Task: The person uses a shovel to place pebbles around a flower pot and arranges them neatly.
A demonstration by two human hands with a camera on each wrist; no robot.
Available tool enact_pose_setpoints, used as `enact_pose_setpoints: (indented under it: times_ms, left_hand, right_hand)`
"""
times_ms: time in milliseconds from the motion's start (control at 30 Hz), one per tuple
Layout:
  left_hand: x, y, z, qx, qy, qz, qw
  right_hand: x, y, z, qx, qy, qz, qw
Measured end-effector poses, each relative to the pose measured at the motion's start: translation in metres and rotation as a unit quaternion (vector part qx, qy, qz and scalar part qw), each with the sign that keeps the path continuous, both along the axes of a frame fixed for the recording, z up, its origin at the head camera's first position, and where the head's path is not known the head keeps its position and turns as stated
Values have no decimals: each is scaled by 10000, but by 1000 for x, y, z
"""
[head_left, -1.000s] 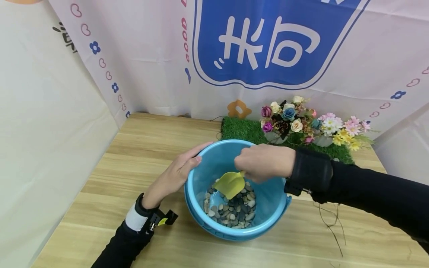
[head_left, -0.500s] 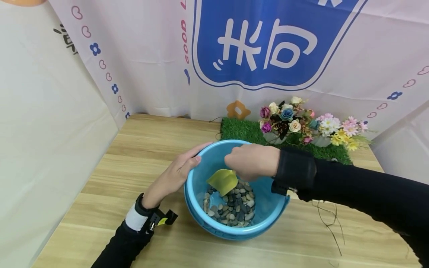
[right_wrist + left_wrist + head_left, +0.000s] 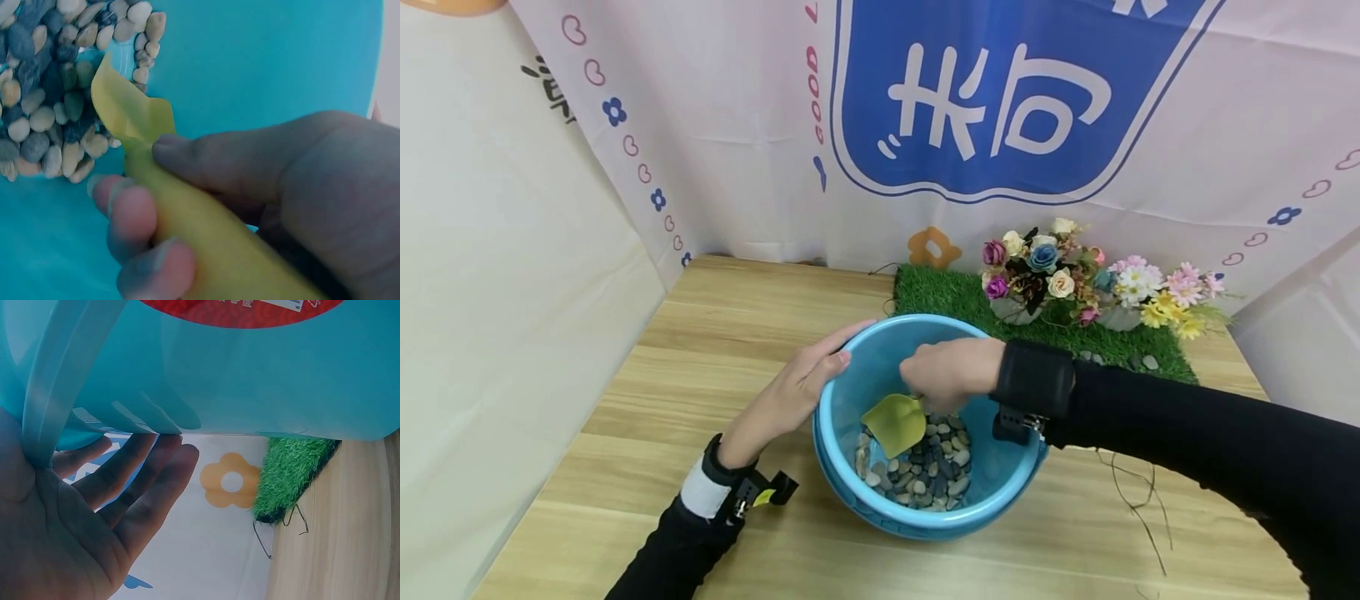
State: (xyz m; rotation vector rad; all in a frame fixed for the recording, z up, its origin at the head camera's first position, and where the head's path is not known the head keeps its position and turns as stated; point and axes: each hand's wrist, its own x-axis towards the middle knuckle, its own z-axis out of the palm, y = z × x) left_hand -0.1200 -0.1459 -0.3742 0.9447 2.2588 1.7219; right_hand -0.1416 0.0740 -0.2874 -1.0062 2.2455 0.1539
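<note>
A blue bucket stands on the table, with a layer of grey, white and dark pebbles at its bottom. My left hand holds its left rim, thumb over the edge and fingers along the outside wall, as the left wrist view shows. Down inside the bucket, my right hand grips the handle of a yellow toy shovel. In the right wrist view the thumb lies along the top of that handle and the fingers wrap it from the other side. The shovel's blade is low over the pebbles.
Behind the bucket lies a strip of artificial grass bearing two pots of artificial flowers and a few stones. Thin dark strands lie on the wooden table at the right. A printed cloth hangs at the back.
My right hand has moved left with the shovel, and the blade has shifted left and tilted over the pebbles. The left hand and the bucket have stayed in place.
</note>
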Motion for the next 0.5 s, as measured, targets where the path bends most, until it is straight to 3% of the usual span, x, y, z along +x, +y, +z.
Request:
enact_pose_setpoints:
  times_ms: [233, 500]
  left_hand:
    - [0, 0, 1, -15, 30, 9, 10000]
    - [-1, -1, -1, -36, 12, 5, 10000]
  right_hand:
    - [-1, 2, 1, 66, -123, -148, 9998]
    - [3, 3, 3, -255, 99, 142, 9995]
